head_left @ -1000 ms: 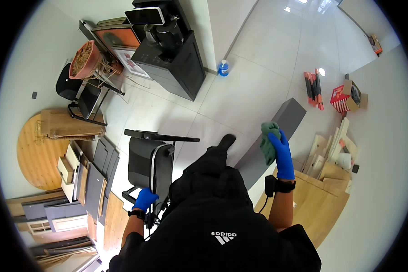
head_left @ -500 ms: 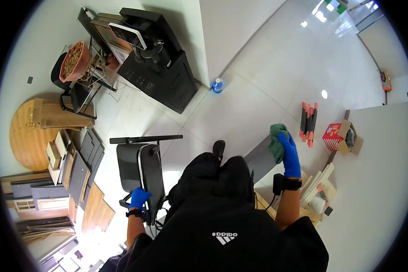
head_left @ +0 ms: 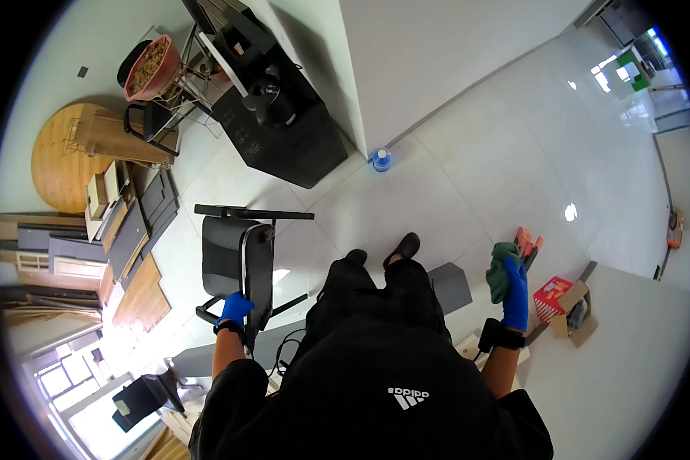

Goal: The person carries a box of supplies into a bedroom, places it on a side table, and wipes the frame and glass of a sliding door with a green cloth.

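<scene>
My left hand [head_left: 237,308], in a blue glove, is closed on the edge of a black chair [head_left: 224,253] with a metal frame, on my left. Its fingertips are partly hidden against the chair. Out to the right, my right hand [head_left: 517,297], gloved in blue too, grips a crumpled green cloth [head_left: 500,270]. The cloth hangs in the air above the floor and covers part of a bundle of red-and-black sticks [head_left: 526,241]. A small black box on a wristband [head_left: 506,337] sits at my right wrist.
Glossy tiles cover the floor [head_left: 437,199]. A blue bottle [head_left: 381,159] stands by the wall corner, beside a black cabinet [head_left: 284,142]. Boards [head_left: 134,241] lean at the left. To the right are an open cardboard box [head_left: 576,314] and a red striped box [head_left: 550,297].
My view has turned and shifted, and both my shoes now show. The chair stays with my left hand. The green cloth now overlaps the red-and-black sticks, still in my right hand.
</scene>
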The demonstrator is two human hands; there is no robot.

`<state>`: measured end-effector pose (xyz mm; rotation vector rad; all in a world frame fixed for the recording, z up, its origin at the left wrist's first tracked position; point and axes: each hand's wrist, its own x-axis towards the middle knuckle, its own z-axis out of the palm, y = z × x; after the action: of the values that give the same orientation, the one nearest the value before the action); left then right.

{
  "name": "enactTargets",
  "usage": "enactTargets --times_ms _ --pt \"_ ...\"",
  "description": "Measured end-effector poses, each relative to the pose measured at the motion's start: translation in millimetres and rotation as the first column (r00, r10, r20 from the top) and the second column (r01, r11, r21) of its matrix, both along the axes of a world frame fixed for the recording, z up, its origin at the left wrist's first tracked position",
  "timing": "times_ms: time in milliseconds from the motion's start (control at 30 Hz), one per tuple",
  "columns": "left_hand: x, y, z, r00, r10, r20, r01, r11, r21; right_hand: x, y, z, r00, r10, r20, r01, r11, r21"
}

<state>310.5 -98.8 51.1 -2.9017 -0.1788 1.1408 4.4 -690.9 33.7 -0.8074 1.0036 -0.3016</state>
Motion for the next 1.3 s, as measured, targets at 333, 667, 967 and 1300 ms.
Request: enactTargets --times_ms 333,667,967,1300 --pt "-49.2 -54.1 -22.5 0.996 0.084 -0.017 -0.085 0.996 -0.033 31.5 -88.8 18.7 1.0 -0.011 0.001 0.011 0.998 -0.061" --pt "-94.8 -108.3 -26.6 0.988 0.153 -0.014 -0.152 0.988 0.024 126.2 -152.2 17.5 0.962 0.253 0.106 -0.249 0.967 -0.052" --pt "-136.1 -193.7 -40.7 0.975 0.22 0.019 -0.221 0.972 0.079 67.6 -243.1 -102.0 0.916 0.401 0.016 -0.401 0.914 0.058" --pt "-174.7 -266.4 -47.3 0.967 0.252 0.047 -0.254 0.966 0.044 -43.7 -339.7 -159.8 0.968 0.25 0.034 -0.195 0.654 0.731"
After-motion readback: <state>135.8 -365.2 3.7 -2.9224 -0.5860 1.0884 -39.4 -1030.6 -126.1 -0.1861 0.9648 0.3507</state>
